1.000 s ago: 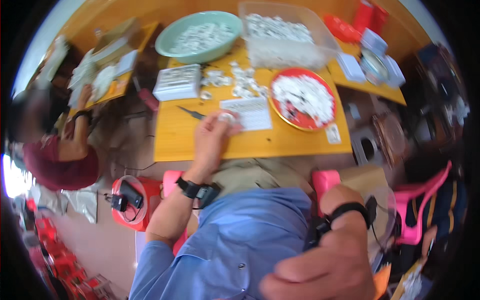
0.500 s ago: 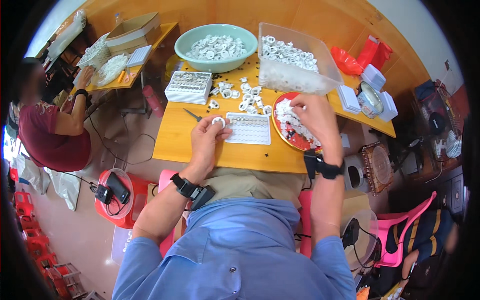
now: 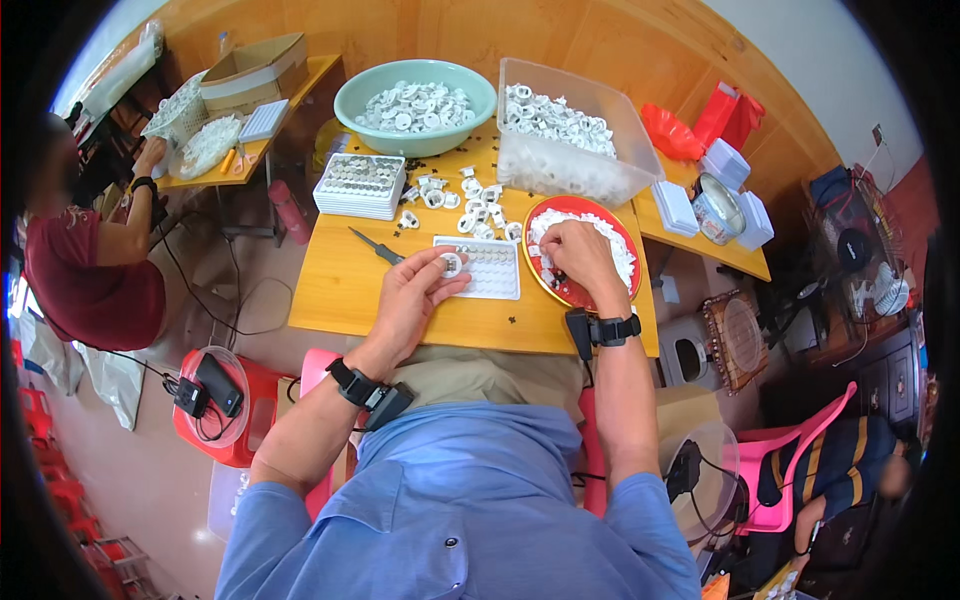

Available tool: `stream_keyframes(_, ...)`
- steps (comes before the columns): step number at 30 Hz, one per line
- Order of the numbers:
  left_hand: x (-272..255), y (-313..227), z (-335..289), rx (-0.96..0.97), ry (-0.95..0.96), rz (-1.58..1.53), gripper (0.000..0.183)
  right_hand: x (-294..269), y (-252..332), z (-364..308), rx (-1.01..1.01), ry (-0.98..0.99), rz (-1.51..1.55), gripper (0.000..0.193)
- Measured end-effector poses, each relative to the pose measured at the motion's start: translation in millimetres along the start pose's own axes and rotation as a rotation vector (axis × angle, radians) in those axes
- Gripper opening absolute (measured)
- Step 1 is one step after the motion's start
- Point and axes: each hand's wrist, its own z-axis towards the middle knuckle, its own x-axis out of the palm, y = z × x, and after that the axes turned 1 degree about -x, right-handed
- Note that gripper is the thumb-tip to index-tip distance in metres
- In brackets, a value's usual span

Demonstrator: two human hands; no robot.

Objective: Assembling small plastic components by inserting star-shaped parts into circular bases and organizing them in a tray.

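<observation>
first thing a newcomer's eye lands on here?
Probably the red plate of white parts at the table's right, where the right hand reaches in. Beside it, the left hand holds a small white ring over a white tray. Behind, a green basin brims with rings.

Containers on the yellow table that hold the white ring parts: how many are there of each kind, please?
Green round basin: 1
Clear plastic bin: 1
Red round plate: 1
White grid tray: 1
Stack of white trays: 1
Total: 5

The left hand holds one white ring; the right hand rests on the plate.
</observation>
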Motion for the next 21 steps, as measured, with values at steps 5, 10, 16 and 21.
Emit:
stream_keyframes(5,-2,-3,0,-0.003,-0.001,-0.001,0.028,-4,9,-6,-0.018,-0.010,0.193,0.018)
stream_keyframes(10,2,-3,-1,-0.048,-0.003,0.006,0.027,7,0,-1,-0.062,-0.065,0.154,0.014)
stream_keyframes(16,2,-2,0,-0.043,-0.004,-0.011,0.026,0,-7,3,-0.013,-0.160,0.395,0.012)
stream_keyframes(21,3,-2,0,-0.046,0.019,-0.015,0.026,-4,-10,3,0.078,-0.048,0.874,0.016)
